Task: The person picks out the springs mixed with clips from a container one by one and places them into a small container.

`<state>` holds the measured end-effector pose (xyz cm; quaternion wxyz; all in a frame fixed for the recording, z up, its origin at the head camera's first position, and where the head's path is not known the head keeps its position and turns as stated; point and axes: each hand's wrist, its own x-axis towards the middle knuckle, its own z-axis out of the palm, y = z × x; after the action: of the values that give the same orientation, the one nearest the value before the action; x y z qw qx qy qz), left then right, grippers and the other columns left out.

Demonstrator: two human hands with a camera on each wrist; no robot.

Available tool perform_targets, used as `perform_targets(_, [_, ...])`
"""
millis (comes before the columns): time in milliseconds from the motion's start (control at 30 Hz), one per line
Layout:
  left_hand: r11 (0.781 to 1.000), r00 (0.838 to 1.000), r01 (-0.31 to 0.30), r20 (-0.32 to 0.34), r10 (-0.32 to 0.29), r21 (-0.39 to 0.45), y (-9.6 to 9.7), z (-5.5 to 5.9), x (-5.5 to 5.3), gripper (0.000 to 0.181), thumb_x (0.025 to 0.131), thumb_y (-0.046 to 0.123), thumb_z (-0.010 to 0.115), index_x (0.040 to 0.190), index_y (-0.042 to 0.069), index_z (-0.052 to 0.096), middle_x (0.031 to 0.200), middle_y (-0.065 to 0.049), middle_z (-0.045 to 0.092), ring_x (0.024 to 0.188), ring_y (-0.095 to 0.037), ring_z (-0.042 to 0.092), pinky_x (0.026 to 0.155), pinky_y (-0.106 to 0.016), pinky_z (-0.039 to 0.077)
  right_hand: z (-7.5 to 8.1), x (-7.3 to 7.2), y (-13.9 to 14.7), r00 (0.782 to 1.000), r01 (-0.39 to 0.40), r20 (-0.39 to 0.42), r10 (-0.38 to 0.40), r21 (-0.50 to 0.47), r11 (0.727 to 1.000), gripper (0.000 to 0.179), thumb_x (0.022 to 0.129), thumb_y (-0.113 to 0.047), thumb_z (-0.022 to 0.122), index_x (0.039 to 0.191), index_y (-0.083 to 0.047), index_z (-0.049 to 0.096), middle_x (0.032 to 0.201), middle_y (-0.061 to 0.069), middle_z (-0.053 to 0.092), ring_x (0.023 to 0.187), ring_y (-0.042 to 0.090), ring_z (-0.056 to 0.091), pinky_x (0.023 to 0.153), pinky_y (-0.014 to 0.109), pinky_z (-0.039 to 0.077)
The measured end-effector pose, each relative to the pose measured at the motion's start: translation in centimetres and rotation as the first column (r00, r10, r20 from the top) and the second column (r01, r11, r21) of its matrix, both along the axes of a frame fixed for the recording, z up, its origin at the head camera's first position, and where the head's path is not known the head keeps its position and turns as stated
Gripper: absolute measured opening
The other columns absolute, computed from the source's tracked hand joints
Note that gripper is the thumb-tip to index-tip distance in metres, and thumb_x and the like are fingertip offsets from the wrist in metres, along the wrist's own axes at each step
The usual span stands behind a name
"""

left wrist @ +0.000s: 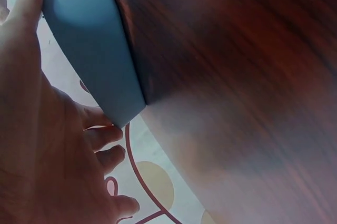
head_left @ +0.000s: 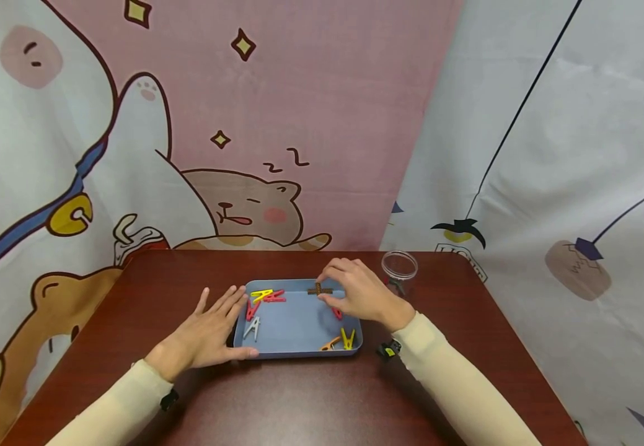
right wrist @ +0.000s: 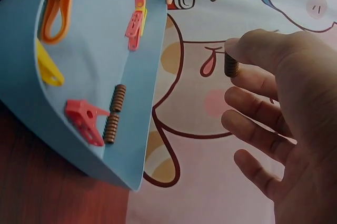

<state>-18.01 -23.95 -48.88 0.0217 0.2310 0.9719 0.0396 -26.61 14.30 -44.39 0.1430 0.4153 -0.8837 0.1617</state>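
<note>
My right hand [head_left: 363, 294] pinches a small brown ribbed spring [right wrist: 230, 67] between thumb and index finger, above the far right part of a blue tray [head_left: 294, 322]. Its other fingers are spread. Two similar springs [right wrist: 116, 110] lie end to end in the tray, beside a red clothespin [right wrist: 86, 121]. My left hand [head_left: 204, 334] rests against the tray's left side, fingers extended, its thumb along the near left corner. Red and yellow clothespins [head_left: 263, 296] and a white one [head_left: 252, 328] lie in the left half. An orange clothespin [head_left: 330, 344] and a yellow one [head_left: 348, 339] sit near right.
A clear round jar [head_left: 400, 266] stands just right of the tray, behind my right wrist, with something dark inside. The brown wooden table [head_left: 299, 396] ends at a printed cloth backdrop [head_left: 344, 124].
</note>
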Motion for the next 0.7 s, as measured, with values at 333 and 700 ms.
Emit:
perform_targets(333, [1.0, 1.0, -0.016, 0.02, 0.016, 0.006, -0.1, -0.3, -0.2, 0.129, 0.096, 0.097, 0.061, 0.182, 0.004, 0.036, 0.195, -0.018, 0.026, 0.183, -0.042, 0.025, 0.141, -0.085, 0.01, 0.3, 0.1, 1.9, 0.999, 0.036, -0.013, -0.037, -0.073, 0.997, 0.03, 0.098, -0.034, 0.097, 0.122, -0.02, 0.085, 0.126, -0.002, 0.08, 0.122, 0.021, 0.076, 0.106, 0.051, 0.061])
perform_targets(700, [1.0, 1.0, -0.019, 0.008, 0.019, 0.003, -0.2, -0.4, -0.2, 0.129, 0.096, 0.097, 0.061, 0.182, 0.004, 0.037, 0.195, -0.017, 0.027, 0.182, -0.042, 0.027, 0.141, -0.085, 0.011, 0.7, -0.3, 4.1, 0.997, 0.07, -0.017, -0.073, -0.135, 0.988, 0.03, 0.1, -0.03, 0.096, 0.124, -0.016, 0.084, 0.128, 0.0, 0.079, 0.125, 0.024, 0.075, 0.109, 0.058, 0.059])
